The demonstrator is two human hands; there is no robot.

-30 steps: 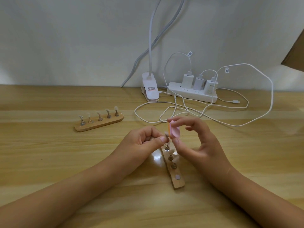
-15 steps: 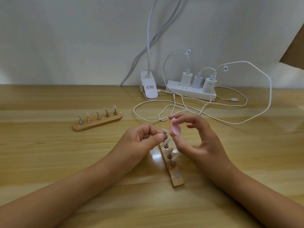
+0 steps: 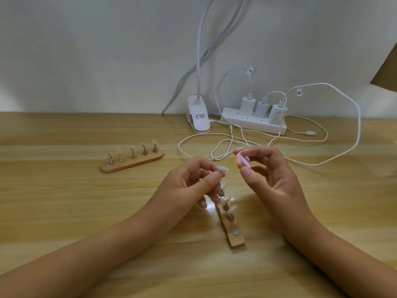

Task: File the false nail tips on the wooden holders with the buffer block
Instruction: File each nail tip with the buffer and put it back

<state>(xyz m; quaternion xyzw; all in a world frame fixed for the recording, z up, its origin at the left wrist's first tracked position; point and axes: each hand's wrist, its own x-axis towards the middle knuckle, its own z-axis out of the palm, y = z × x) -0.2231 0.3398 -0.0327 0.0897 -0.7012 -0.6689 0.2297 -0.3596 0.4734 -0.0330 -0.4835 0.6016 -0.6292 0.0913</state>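
Your left hand [image 3: 189,186], in the middle of the frame, is curled, and its thumb and forefinger pinch the base of a pale false nail tip [image 3: 223,168]. The tip sticks up and to the right above your fingertips. What it is mounted on is hidden by the pinch.

Your right hand [image 3: 277,179], just right of centre, grips the buffer block [image 3: 242,161] between thumb below and forefinger above. The block is pink with an orange edge, and that edge faces the nail tip. Block and tip are close together but apart, with a small gap between them.

Below and between your hands, the near wooden holder [image 3: 236,239] lies on the wooden table [image 3: 64,211]. It runs from under your left fingertips down toward the lower middle of the frame. It carries a few small metal stands along its length and a bare metal disc [image 3: 235,232] near its lower end. Your left fingers cover its upper end.

The far wooden holder [image 3: 129,165] lies left of centre, well apart from your hands, angled up to the right. Five nail tips stand upright on it in a row.

In the upper right part of the table, against the white wall [image 3: 86,50], sits a white power strip [image 3: 257,125] with three chargers [image 3: 247,105] plugged in. White cables [image 3: 358,130] loop from them across the table behind your hands. A white clip lamp [image 3: 198,119] stands just left of the strip, and its neck rises out of the top of the frame.
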